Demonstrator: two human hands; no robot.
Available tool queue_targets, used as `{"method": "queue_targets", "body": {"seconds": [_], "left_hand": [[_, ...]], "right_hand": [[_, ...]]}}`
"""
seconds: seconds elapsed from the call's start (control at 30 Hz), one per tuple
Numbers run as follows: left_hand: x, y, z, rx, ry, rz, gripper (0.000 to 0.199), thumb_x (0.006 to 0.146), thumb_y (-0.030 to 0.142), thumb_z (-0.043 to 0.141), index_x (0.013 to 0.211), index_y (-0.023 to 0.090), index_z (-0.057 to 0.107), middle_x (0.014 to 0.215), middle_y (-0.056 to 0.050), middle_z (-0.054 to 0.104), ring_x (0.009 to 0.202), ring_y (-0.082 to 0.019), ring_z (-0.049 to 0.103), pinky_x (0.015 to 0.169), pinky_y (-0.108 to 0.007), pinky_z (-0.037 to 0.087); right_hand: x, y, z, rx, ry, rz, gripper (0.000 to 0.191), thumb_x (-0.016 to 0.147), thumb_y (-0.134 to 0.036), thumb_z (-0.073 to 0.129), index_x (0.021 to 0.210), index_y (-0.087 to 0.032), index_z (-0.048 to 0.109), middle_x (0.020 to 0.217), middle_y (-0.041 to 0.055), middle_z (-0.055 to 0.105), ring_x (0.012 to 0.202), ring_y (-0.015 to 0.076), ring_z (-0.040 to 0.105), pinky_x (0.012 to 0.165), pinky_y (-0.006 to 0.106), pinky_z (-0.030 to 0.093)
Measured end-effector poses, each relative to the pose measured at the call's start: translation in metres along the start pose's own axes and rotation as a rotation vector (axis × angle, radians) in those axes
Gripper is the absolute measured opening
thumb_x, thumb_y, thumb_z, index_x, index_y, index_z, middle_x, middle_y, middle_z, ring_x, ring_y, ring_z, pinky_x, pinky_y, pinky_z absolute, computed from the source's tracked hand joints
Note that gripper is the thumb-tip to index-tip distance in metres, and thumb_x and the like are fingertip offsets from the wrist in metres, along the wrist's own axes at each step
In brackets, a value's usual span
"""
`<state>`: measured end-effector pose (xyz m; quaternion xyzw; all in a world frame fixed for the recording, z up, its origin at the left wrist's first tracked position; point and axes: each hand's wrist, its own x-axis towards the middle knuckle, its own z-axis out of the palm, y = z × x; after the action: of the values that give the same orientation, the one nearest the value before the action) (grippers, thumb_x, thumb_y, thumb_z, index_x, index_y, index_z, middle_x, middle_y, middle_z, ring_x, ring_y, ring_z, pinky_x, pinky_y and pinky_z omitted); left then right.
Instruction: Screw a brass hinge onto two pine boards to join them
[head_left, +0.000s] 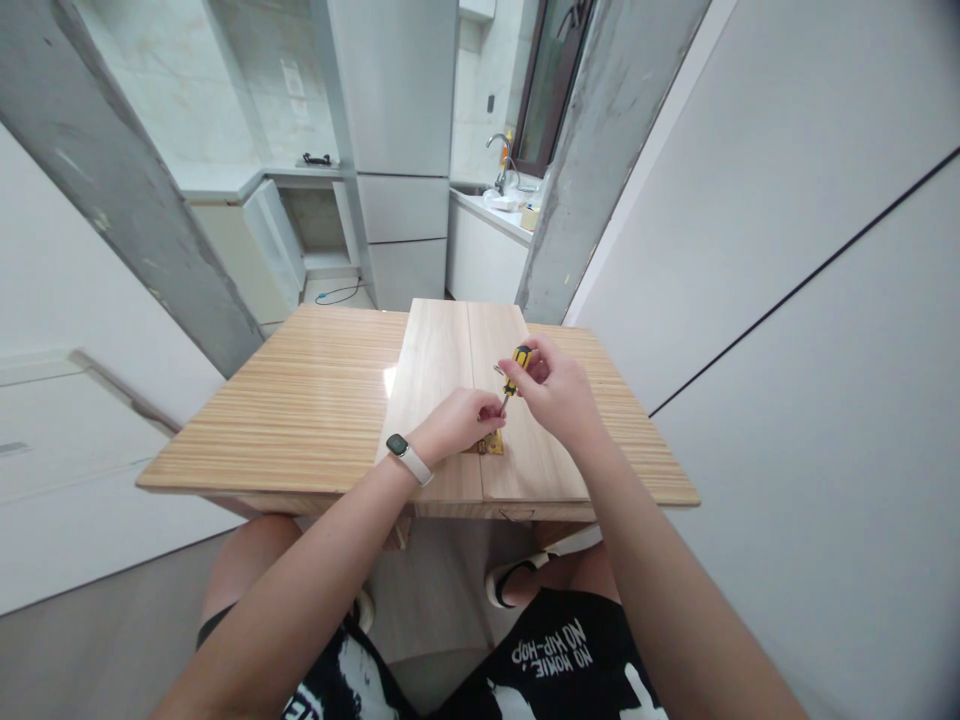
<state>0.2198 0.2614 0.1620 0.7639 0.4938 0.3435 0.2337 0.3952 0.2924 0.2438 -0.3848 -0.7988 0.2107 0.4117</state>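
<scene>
My right hand is closed round the yellow and black handle of a screwdriver. The screwdriver leans, its metal shaft pointing down and to the left. A small shiny bit of metal shows beside the right fingertips, too small to name. My left hand is pinched at the shaft's lower end; whatever its fingers hold is hidden. Below it a brass-coloured hinge lies across the seam between two pale wooden boards, partly covered by the left hand.
The boards lie on a striped wooden table, running from its front edge to its back. A white cabinet wall rises close on the right. Beyond the table stand a fridge and a sink counter with a tap.
</scene>
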Motion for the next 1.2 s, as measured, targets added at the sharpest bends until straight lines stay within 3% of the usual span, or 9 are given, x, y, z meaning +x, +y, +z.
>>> {"method": "queue_targets", "body": {"seconds": [0.13, 0.27, 0.37, 0.47, 0.63, 0.8, 0.93, 1.1, 1.2], "left_hand": [[0.001, -0.001, 0.000, 0.039, -0.006, 0.019, 0.016, 0.094, 0.021, 0.070, 0.080, 0.016, 0.076, 0.072, -0.002, 0.072, 0.066, -0.014, 0.061, 0.064, -0.028, 0.040], [-0.001, -0.002, 0.000, 0.018, -0.026, 0.015, 0.016, 0.094, 0.022, 0.070, 0.081, 0.016, 0.078, 0.072, -0.002, 0.071, 0.065, -0.014, 0.060, 0.064, -0.028, 0.041], [-0.002, -0.003, -0.001, -0.005, -0.034, 0.003, 0.017, 0.095, 0.022, 0.068, 0.083, 0.016, 0.079, 0.073, -0.003, 0.072, 0.066, -0.014, 0.061, 0.063, -0.028, 0.041], [-0.002, -0.003, 0.000, -0.015, -0.038, -0.007, 0.016, 0.095, 0.020, 0.067, 0.085, 0.016, 0.079, 0.075, -0.003, 0.073, 0.067, -0.015, 0.063, 0.063, -0.027, 0.042], [-0.002, -0.003, 0.001, -0.035, -0.045, -0.005, 0.014, 0.095, 0.019, 0.065, 0.089, 0.016, 0.078, 0.078, -0.004, 0.074, 0.071, -0.016, 0.067, 0.067, -0.028, 0.047], [-0.003, 0.004, -0.002, -0.091, -0.005, 0.009, 0.006, 0.092, 0.020, 0.070, 0.091, 0.016, 0.074, 0.080, -0.003, 0.075, 0.072, -0.016, 0.067, 0.068, -0.028, 0.049], [-0.003, 0.017, -0.006, -0.127, 0.114, 0.004, 0.018, 0.091, 0.030, 0.076, 0.084, 0.016, 0.069, 0.079, -0.002, 0.073, 0.072, -0.015, 0.067, 0.068, -0.027, 0.051], [-0.005, 0.034, -0.012, -0.220, 0.285, -0.003, 0.022, 0.092, 0.034, 0.077, 0.105, 0.017, 0.071, 0.093, -0.004, 0.077, 0.081, -0.016, 0.072, 0.072, -0.026, 0.057], [-0.006, 0.039, -0.015, -0.213, 0.320, 0.017, 0.018, 0.096, 0.032, 0.071, 0.106, 0.017, 0.071, 0.092, -0.004, 0.077, 0.083, -0.016, 0.072, 0.073, -0.025, 0.057]], "right_hand": [[0.001, -0.002, -0.002, -0.011, -0.005, -0.018, 0.022, 0.095, -0.045, 0.071, 0.100, -0.025, 0.066, 0.080, -0.0001, 0.070, 0.070, 0.0187, 0.065, 0.065, 0.033, 0.048], [0.004, 0.000, -0.011, 0.216, -0.201, -0.038, 0.032, 0.103, -0.044, 0.056, 0.128, -0.026, 0.066, 0.125, 0.0094, 0.075, 0.115, 0.0260, 0.071, 0.095, 0.044, 0.057], [0.004, 0.003, -0.015, 0.385, -0.314, -0.012, 0.036, 0.104, -0.043, 0.053, 0.135, -0.028, 0.064, 0.132, 0.0103, 0.073, 0.126, 0.0265, 0.068, 0.108, 0.050, 0.054], [0.004, 0.004, -0.013, 0.420, -0.313, 0.008, 0.033, 0.102, -0.041, 0.057, 0.131, -0.027, 0.065, 0.122, 0.0095, 0.076, 0.116, 0.0261, 0.072, 0.103, 0.049, 0.056], [0.003, 0.002, -0.007, 0.239, -0.187, -0.012, 0.025, 0.099, -0.037, 0.061, 0.120, -0.025, 0.068, 0.093, 0.0042, 0.073, 0.091, 0.0228, 0.071, 0.082, 0.039, 0.057], [-0.001, -0.002, -0.002, 0.186, -0.080, -0.009, 0.021, 0.093, -0.039, 0.069, 0.108, -0.025, 0.065, 0.086, 0.0007, 0.067, 0.075, 0.0180, 0.065, 0.065, 0.031, 0.052], [-0.002, -0.004, 0.001, 0.159, -0.024, 0.000, 0.022, 0.090, -0.041, 0.073, 0.100, -0.025, 0.061, 0.081, -0.0014, 0.066, 0.072, 0.0175, 0.066, 0.065, 0.031, 0.052], [-0.003, -0.006, 0.005, 0.100, 0.029, -0.004, 0.023, 0.090, -0.041, 0.075, 0.094, -0.025, 0.058, 0.081, -0.0016, 0.068, 0.071, 0.0170, 0.065, 0.065, 0.031, 0.050], [-0.005, -0.008, 0.005, 0.060, 0.057, -0.011, 0.024, 0.090, -0.041, 0.076, 0.090, -0.025, 0.058, 0.078, -0.0019, 0.067, 0.069, 0.0170, 0.065, 0.065, 0.031, 0.049]]}}
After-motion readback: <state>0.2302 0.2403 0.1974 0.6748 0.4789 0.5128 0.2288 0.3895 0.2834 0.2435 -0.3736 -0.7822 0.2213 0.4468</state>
